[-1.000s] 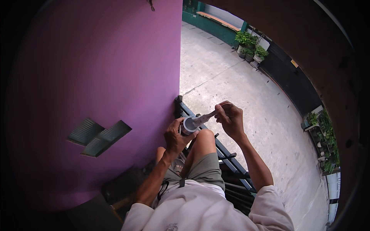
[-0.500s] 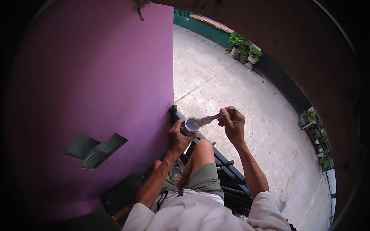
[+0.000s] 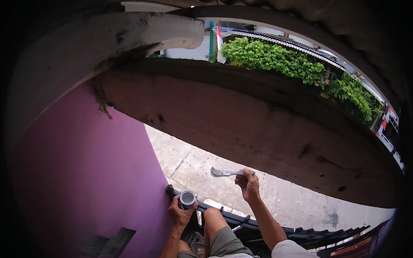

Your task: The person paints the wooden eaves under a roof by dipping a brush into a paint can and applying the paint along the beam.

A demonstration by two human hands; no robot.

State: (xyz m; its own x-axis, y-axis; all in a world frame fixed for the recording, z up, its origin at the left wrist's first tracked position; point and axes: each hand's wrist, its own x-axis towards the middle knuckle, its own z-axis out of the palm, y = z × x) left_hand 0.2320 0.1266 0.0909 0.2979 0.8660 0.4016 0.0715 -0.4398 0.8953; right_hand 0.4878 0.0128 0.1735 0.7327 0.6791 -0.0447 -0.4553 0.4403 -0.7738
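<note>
My left hand (image 3: 178, 212) is wrapped round a small open paint can (image 3: 188, 198), with grey paint showing inside. It stays upright above my lap, close to the corner of the purple wall (image 3: 99, 172). Up and to the right, my right hand (image 3: 248, 185) is closed on the handle of a paintbrush (image 3: 221, 172). The brush lies level with its bristles to the left, wet-looking and greyish, apart from the can. Ahead of both hands hangs a brownish-pink concrete beam (image 3: 241, 124) with dark stains.
A black metal railing (image 3: 241, 222) runs under my hands, beside my knee. Beyond it lies a concrete pavement (image 3: 284, 195) well below. Dry roots (image 3: 102, 103) hang where beam and wall meet. Leafy shrubs (image 3: 275, 58) and a red-and-white flag (image 3: 220, 43) show farther off.
The view has tilted upward, bringing the beam and shrubs into sight. My right hand has lifted the brush away from the can's mouth. The left hand keeps its hold.
</note>
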